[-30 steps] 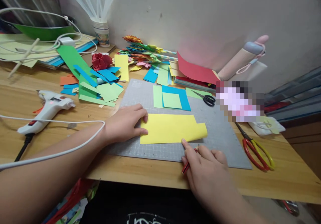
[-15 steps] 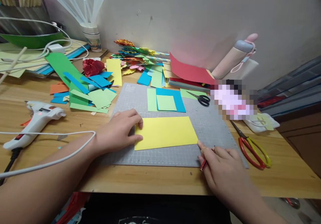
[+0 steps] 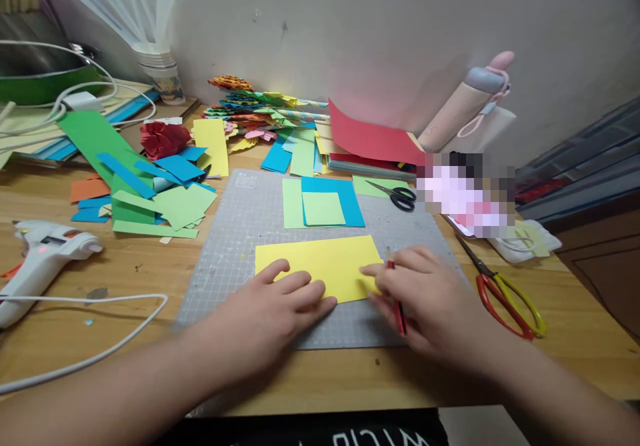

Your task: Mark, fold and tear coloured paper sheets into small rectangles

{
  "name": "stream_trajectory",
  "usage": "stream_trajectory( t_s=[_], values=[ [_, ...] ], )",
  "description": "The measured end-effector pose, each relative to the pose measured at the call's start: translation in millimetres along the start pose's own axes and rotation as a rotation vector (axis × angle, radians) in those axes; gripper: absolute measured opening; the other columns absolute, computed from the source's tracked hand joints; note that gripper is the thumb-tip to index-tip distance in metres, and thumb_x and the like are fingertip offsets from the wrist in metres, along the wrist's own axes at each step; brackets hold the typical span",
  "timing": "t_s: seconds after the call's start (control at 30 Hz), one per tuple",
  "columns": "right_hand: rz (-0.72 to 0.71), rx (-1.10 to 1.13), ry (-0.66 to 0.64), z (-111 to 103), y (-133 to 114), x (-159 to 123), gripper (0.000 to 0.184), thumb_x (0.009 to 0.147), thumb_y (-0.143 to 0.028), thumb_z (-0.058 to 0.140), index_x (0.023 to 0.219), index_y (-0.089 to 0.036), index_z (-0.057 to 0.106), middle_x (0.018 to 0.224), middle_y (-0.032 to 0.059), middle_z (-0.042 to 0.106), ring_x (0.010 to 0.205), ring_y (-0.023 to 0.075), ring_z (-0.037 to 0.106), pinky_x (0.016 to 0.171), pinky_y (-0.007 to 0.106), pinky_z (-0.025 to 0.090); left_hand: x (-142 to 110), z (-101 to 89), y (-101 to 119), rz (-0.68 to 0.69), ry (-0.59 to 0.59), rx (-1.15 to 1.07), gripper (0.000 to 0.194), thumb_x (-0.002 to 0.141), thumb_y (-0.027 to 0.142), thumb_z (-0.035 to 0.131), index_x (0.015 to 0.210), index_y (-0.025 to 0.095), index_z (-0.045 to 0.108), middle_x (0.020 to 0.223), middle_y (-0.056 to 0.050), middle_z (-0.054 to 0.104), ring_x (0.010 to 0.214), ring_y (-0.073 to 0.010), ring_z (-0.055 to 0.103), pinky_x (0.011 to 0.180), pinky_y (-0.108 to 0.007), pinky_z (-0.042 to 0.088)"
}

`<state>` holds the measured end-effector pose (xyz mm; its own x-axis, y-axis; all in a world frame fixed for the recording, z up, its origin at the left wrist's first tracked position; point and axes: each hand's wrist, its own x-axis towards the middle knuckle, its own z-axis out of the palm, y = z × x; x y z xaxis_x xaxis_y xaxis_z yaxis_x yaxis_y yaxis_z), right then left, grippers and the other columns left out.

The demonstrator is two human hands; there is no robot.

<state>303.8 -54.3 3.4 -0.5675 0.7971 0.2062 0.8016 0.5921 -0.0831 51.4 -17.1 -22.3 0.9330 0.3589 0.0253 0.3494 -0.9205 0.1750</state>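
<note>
A yellow sheet of paper (image 3: 320,259) lies on the grey cutting mat (image 3: 210,286), its right edge partly covered by fingers. My left hand (image 3: 285,299) rests on the lower left of the sheet, fingers spread and lying flat. At the right end, my right hand (image 3: 425,293) touches the sheet with its index finger. The same hand grips a thin red pen-like stick (image 3: 400,306) against the palm; its tip is hidden. Behind the yellow sheet lie a blue sheet (image 3: 355,209) and a small light green square (image 3: 324,208).
Black scissors (image 3: 400,198) lie at the mat's upper right, red-and-yellow-handled scissors (image 3: 505,299) to its right. A white glue gun (image 3: 47,259) and its white cable (image 3: 125,306) are at left. Paper scraps (image 3: 150,186) lie behind, beside a red sheet (image 3: 370,133).
My left hand has moved from the sheet's left edge onto its lower part, with fingers spread. My right hand has shifted up and inward onto the right end. The view has moved slightly.
</note>
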Motion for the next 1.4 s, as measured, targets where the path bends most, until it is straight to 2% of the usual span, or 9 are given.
stream_trajectory(
  t_s=[0.1,0.17,0.23,0.5,0.67,0.8,0.9,1.03,1.4],
  values=[
    [-0.288,0.177,0.04,13,10,6,0.019,0.085,-0.009,0.044,0.076,-0.021,0.055,0.093,0.0002,0.069,0.083,0.015,0.051,0.084,0.033,0.037,0,-1.2,-1,0.025,0.023,0.011,0.037,0.093,0.021,0.046,0.13,0.021,0.048,0.109,-0.004,0.064,0.101,-0.0218,0.056,0.092,-0.039,0.033],
    [-0.364,0.218,0.099,25,14,5,0.019,0.086,-0.009,0.042,0.078,-0.022,0.054,0.1,-0.0021,0.069,0.085,0.0146,0.051,0.087,0.034,0.036,-1,-1.3,-2,0.033,0.055,0.008,0.028,0.095,0.019,0.04,0.119,0.019,0.055,0.109,-0.004,0.065,0.101,-0.0204,0.057,0.095,-0.038,0.032],
    [-0.404,0.24,0.099,34,16,3,0.019,0.088,-0.01,0.04,0.082,-0.022,0.053,0.105,-0.0022,0.068,0.089,0.0143,0.052,0.088,0.035,0.036,-3,-0.4,-3,0.035,0.087,0.0,0.024,0.096,0.017,0.039,0.11,0.019,0.059,0.114,-0.003,0.065,0.105,-0.019,0.057,0.102,-0.037,0.028],
    [-0.582,0.27,-0.171,37,6,16,0.02,0.093,-0.021,0.036,0.09,-0.021,0.055,0.116,0.0041,0.061,0.096,0.0176,0.052,0.081,0.035,0.039,-9,4.7,-8,0.016,0.103,-0.076,0.012,0.091,0.018,0.048,0.092,0.023,0.059,0.119,0.0,0.065,0.114,-0.0166,0.055,0.111,-0.037,0.018],
    [-0.602,0.212,-0.247,34,0,26,0.017,0.094,-0.023,0.038,0.093,-0.023,0.055,0.116,0.0001,0.061,0.09,0.0164,0.049,0.075,0.033,0.037,-11,1.3,-11,-0.025,0.136,-0.177,0.016,0.088,0.013,0.05,0.094,0.025,0.059,0.113,0.004,0.068,0.127,-0.0136,0.046,0.114,-0.036,0.006],
    [-0.656,0.179,-0.189,37,-4,31,0.012,0.091,-0.022,0.043,0.092,-0.023,0.055,0.11,-0.0014,0.061,0.085,0.0156,0.047,0.07,0.033,0.034,-12,1.2,-11,-0.048,0.174,-0.198,0.019,0.09,0.012,0.05,0.096,0.027,0.058,0.111,0.006,0.069,0.131,-0.0142,0.042,0.112,-0.038,0.004],
    [-0.712,0.14,-0.115,41,-3,31,0.017,0.088,-0.016,0.04,0.092,-0.024,0.055,0.108,-0.0024,0.062,0.089,0.0143,0.047,0.083,0.037,0.032,-12,4.2,-13,-0.032,0.237,-0.211,0.017,0.091,0.013,0.05,0.096,0.027,0.058,0.113,0.007,0.068,0.131,-0.0147,0.042,0.112,-0.038,0.002],
    [-0.707,0.081,-0.086,42,4,24,0.023,0.085,-0.012,0.039,0.094,-0.026,0.056,0.111,-0.0053,0.062,0.097,0.0128,0.047,0.103,0.046,0.013,-11,7.2,-14,-0.031,0.239,-0.213,0.014,0.091,0.014,0.052,0.091,0.026,0.059,0.112,0.008,0.068,0.13,-0.0143,0.043,0.112,-0.037,0.0],
    [-0.564,0.059,-0.185,25,41,-17,0.024,0.086,-0.007,0.037,0.088,-0.025,0.054,0.119,-0.0037,0.064,0.094,0.0138,0.054,0.106,0.048,0.007,-10,7.0,-13,-0.084,0.191,-0.234,0.017,0.092,0.012,0.048,0.083,0.025,0.056,0.116,0.012,0.066,0.13,-0.013,0.043,0.113,-0.036,-0.001]
  ],
)
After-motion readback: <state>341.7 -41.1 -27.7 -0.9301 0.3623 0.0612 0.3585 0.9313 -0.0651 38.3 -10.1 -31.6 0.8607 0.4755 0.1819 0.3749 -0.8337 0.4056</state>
